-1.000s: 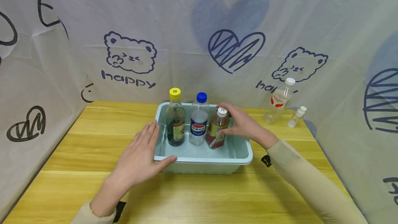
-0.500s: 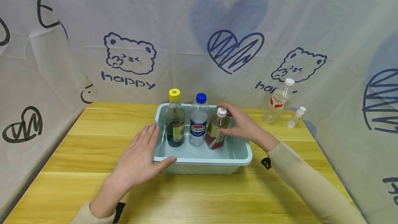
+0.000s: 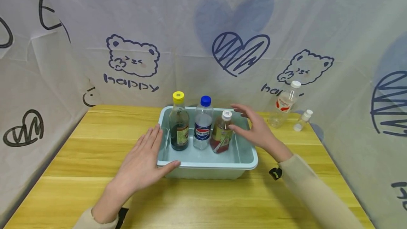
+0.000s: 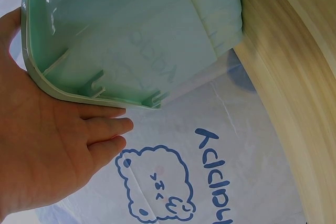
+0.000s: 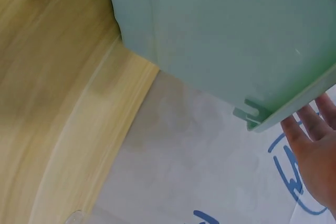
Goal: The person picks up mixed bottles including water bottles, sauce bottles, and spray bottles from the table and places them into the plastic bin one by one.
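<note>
A pale blue-green plastic basin (image 3: pixel 210 164) stands on the table, seen from its outer side in both wrist views. Upright inside it are a dark soy sauce bottle (image 3: pixel 180 135) with a yellow cap, a Pepsi-labelled bottle (image 3: pixel 202 131) with a blue cap, and a bottle of reddish-brown drink (image 3: pixel 221 135) with a white cap. My left hand (image 3: pixel 140 163) rests flat on the basin's left rim, fingers straight and thumb along the front corner. Over the right side, my right hand (image 3: pixel 255 130) is spread beside the reddish-brown bottle, its thumb tip close to the bottle's neck. Whether they touch is unclear.
At the back right of the table stand a clear empty bottle (image 3: pixel 283 105) with a red-and-white label and a small clear vial (image 3: pixel 302 120) with a white cap. A printed white curtain (image 3: pixel 187 45) hangs behind the wooden table (image 3: pixel 203 204) and at both sides.
My right hand has let go of the reddish-brown drink bottle and moved right, fingers spreading. The bottle stays where it stood. My left hand and the basin have not visibly moved.
</note>
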Tool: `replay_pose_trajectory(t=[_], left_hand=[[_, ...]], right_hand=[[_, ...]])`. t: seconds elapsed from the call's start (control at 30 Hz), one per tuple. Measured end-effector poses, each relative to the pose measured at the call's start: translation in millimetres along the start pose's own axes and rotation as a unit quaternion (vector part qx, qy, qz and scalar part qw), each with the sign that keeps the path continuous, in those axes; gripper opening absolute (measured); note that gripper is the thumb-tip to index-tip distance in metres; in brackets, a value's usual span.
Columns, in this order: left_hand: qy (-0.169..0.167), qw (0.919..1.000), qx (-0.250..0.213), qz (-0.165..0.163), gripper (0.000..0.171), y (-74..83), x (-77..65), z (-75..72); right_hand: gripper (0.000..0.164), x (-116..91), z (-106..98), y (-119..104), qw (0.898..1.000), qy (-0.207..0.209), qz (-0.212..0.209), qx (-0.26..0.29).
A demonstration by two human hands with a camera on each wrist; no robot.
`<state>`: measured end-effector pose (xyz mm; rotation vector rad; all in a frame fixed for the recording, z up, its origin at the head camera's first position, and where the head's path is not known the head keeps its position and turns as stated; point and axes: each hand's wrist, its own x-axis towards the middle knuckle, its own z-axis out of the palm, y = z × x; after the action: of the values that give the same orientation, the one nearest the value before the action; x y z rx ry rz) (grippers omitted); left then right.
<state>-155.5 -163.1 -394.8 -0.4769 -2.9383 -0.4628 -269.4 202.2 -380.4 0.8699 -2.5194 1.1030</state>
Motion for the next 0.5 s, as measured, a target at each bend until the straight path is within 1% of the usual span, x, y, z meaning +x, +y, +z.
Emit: replay_pose_trajectory(t=[0.27, 0.37, 0.5], left_hand=[[-0.001, 1.0, 0.001, 0.0, 0.121, 0.2, -0.4, 0.1], [-0.001, 1.0, 0.001, 0.0, 0.121, 0.0, -0.4, 0.1], [-0.001, 1.0, -0.001, -0.001, 0.121, 0.2, -0.3, 0.1]], right_hand=[[0.063, -13.2, -6.4, 5.0, 0.996, 0.083, -0.018, 0.012], [0.064, -17.9, -9.3, 8.2, 0.993, 0.112, -0.015, 0.015], [0.064, -24.4, -13.7, 11.4, 0.99, 0.139, 0.0, 0.025]])
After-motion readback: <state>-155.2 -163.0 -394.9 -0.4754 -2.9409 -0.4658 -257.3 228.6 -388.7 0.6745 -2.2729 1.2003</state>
